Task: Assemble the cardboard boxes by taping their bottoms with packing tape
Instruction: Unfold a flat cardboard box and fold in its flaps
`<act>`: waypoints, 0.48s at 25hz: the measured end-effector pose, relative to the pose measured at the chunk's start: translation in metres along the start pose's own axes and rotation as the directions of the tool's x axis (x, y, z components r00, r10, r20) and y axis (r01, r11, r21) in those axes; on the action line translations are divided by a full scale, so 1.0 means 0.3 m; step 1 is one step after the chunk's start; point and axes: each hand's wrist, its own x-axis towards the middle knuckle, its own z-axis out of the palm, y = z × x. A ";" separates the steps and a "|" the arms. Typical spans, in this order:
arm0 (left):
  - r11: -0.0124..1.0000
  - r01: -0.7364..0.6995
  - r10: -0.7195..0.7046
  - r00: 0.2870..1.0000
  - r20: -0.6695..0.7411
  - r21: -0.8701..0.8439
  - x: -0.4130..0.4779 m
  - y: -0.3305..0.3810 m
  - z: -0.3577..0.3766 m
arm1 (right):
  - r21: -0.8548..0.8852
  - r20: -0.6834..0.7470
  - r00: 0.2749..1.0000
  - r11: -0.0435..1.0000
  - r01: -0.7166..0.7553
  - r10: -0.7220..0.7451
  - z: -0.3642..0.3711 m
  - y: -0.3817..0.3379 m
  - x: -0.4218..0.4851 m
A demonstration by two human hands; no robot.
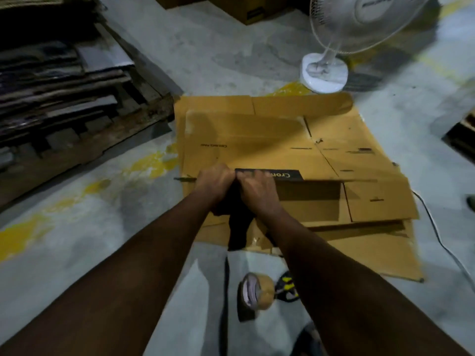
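Observation:
A brown cardboard box with a black printed band lies partly unfolded on a flattened cardboard sheet on the floor. My left hand and my right hand are side by side, both gripping the near edge of the box at the black band. The box's opening shows to the right of my hands, with a loose flap lying beyond it. A roll of brown packing tape in a dispenser stands on the floor near me, between my forearms.
A stack of flattened cardboard on a wooden pallet fills the left. A white pedestal fan stands behind the box. A white cable runs along the floor on the right. More boxes sit at the back.

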 end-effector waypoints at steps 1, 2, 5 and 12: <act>1.000 0.016 -0.017 1.000 -0.025 -0.015 -0.055 -0.013 -0.037 | -0.004 -0.004 1.000 1.000 -0.005 0.005 -0.050 -0.009 -0.030; 0.999 0.031 -0.032 0.998 -0.055 -0.013 -0.108 -0.032 -0.075 | -0.013 -0.008 1.000 1.000 -0.023 0.022 -0.099 -0.013 -0.061; 0.997 0.076 -0.076 0.986 -0.146 -0.006 -0.242 -0.117 -0.184 | -0.051 -0.013 1.000 0.999 -0.014 0.014 -0.247 -0.031 -0.137; 0.977 0.210 -0.208 0.945 -0.252 -0.020 -0.613 -0.278 -0.399 | -0.167 -0.058 0.992 0.981 0.103 -0.114 -0.520 -0.191 -0.229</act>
